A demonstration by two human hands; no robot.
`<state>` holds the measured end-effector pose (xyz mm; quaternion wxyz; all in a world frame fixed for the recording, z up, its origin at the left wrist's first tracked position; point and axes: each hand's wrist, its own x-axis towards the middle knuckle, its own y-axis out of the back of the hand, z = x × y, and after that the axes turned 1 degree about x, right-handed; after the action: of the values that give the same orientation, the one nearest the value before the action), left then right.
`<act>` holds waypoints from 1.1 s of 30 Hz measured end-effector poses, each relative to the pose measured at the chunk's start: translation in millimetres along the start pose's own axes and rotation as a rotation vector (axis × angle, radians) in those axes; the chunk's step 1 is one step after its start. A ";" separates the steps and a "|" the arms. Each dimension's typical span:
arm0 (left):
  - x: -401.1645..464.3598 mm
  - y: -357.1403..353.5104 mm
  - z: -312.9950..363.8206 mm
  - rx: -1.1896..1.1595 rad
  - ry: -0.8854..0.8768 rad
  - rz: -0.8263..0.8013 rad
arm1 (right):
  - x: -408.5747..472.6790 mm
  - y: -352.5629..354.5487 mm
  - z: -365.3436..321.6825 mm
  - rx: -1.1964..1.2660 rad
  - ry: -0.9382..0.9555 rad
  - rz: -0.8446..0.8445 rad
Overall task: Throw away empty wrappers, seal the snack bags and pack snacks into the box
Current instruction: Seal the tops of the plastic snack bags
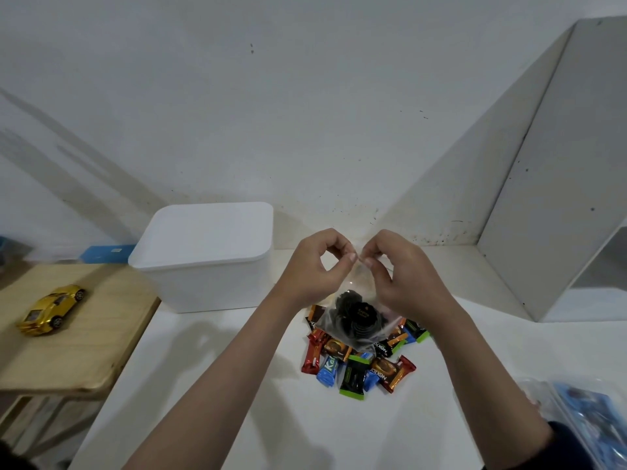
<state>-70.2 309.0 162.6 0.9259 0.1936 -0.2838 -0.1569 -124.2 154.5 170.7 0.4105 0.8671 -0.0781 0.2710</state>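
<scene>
Where pinched, bag (pixel 356 320) below hands (pixel 359 262).

One head-worn wide-angle view. The camera sits above the near edge of the white table (pixel 237 418) and faces forward and down toward the far wall (pixel 305 96). Both forearms enter from the near edge and meet at centre, close to the lens. Wide-angle distortion bends the left wooden table (pixel 84 351) and the right cabinet (pixel 559 164) outward. No second view exists.

white table (pixel 217 385): box (pixel 207 256), snacks (pixel 356 364)
</scene>
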 end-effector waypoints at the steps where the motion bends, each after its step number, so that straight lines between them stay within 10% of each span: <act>1: 0.5 0.1 -0.5 -0.001 0.010 0.004 | 0.7 0.1 0.0 0.012 -0.019 -0.009; 33: 3.1 3.7 -31.8 -0.348 0.203 0.027 | -10.5 5.2 28.2 0.173 -0.276 0.029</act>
<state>-48.4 319.6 141.4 0.9713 0.0415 -0.1604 -0.1707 -123.5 128.9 154.1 0.3157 0.9270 -0.1227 0.1609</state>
